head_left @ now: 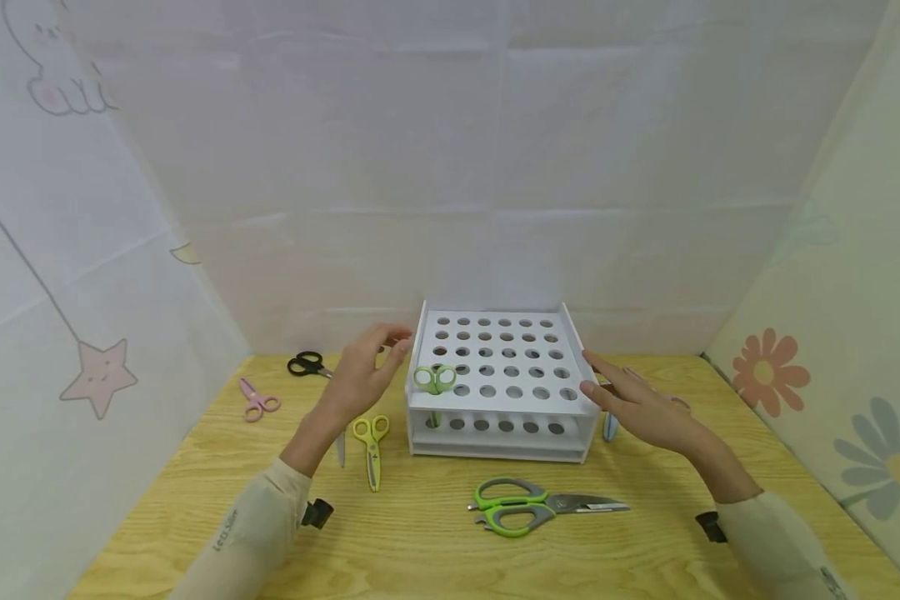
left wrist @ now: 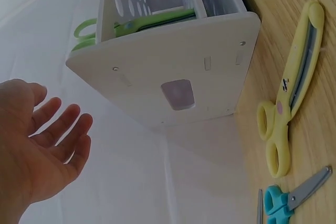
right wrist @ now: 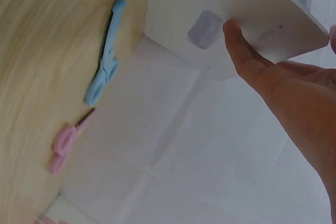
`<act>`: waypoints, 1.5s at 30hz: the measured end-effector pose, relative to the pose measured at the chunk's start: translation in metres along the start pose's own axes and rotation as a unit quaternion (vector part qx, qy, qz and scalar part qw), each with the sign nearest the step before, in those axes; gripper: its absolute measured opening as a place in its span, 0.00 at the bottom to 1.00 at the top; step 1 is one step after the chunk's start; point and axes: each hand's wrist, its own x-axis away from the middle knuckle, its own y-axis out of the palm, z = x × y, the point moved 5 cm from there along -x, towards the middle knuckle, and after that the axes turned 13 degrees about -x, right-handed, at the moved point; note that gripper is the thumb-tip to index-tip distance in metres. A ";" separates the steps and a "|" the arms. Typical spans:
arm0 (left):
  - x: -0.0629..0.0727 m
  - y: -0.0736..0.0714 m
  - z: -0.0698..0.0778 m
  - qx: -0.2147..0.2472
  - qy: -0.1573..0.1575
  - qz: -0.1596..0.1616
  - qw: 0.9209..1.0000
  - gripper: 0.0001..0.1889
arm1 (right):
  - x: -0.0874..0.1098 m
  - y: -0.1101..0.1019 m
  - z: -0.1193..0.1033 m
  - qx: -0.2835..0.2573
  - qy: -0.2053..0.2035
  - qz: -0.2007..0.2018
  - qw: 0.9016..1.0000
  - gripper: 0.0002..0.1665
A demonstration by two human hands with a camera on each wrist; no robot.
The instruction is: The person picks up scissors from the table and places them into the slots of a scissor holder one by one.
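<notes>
A white rack (head_left: 499,407) with rows of round holes stands mid-table. Green scissors (head_left: 435,380) are upright in a hole at its front left corner, handles on top. My left hand (head_left: 360,375) hovers beside the rack's left side, fingers loosely bent and holding nothing; the left wrist view shows a gap between hand and side panel (left wrist: 157,77). At the other end, my right hand (head_left: 645,408) has its fingers extended against the rack's right side panel (right wrist: 231,3). Nothing is gripped in it. Large green-and-grey kitchen scissors (head_left: 517,505) lie in front of the rack.
Left of the rack lie yellow scissors (head_left: 372,450), black-handled scissors (head_left: 307,363), pink scissors (head_left: 257,402) and teal-handled scissors (left wrist: 278,203). On its right are light blue scissors (right wrist: 106,59) and another pink pair (right wrist: 67,140). Cloth-covered walls (head_left: 495,167) surround the wooden table (head_left: 390,550).
</notes>
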 end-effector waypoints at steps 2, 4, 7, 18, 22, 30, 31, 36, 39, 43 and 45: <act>0.002 0.000 -0.006 0.006 -0.009 0.001 1.000 0.17 | -0.001 0.001 0.002 -0.027 0.002 0.001 1.000 0.41; 0.005 0.000 -0.012 0.014 -0.018 -0.002 1.000 0.17 | -0.004 0.003 0.006 -0.065 -0.001 -0.002 0.998 0.39; 0.010 0.001 -0.025 0.014 -0.032 -0.010 0.999 0.16 | -0.009 0.006 0.011 -0.144 -0.018 -0.015 0.989 0.37; 0.029 0.005 -0.085 -0.025 -0.113 -0.084 0.990 0.17 | -0.014 0.006 0.022 -0.191 -0.017 0.012 0.981 0.37; 0.034 0.006 -0.102 -0.023 -0.139 -0.131 0.981 0.19 | -0.014 0.007 0.022 -0.182 -0.019 0.019 0.983 0.37; 0.054 0.013 -0.121 -0.080 -0.176 -0.304 0.933 0.29 | -0.014 0.007 0.019 -0.173 -0.031 0.019 0.984 0.36; 0.056 0.014 -0.122 -0.087 -0.174 -0.318 0.928 0.30 | -0.014 0.007 0.019 -0.173 -0.032 0.019 0.984 0.36; 0.061 0.016 -0.124 -0.092 -0.181 -0.333 0.921 0.31 | -0.013 0.007 0.017 -0.167 -0.039 0.020 0.985 0.35; 0.063 0.016 -0.123 -0.103 -0.191 -0.332 0.918 0.30 | -0.013 0.007 0.017 -0.162 -0.041 0.021 0.986 0.35; 0.064 0.014 -0.122 -0.120 -0.196 -0.331 0.915 0.24 | -0.014 0.007 0.018 -0.162 -0.043 0.024 0.985 0.35; 0.064 0.015 -0.122 -0.117 -0.203 -0.327 0.915 0.22 | -0.014 0.006 0.018 -0.164 -0.045 0.024 0.985 0.35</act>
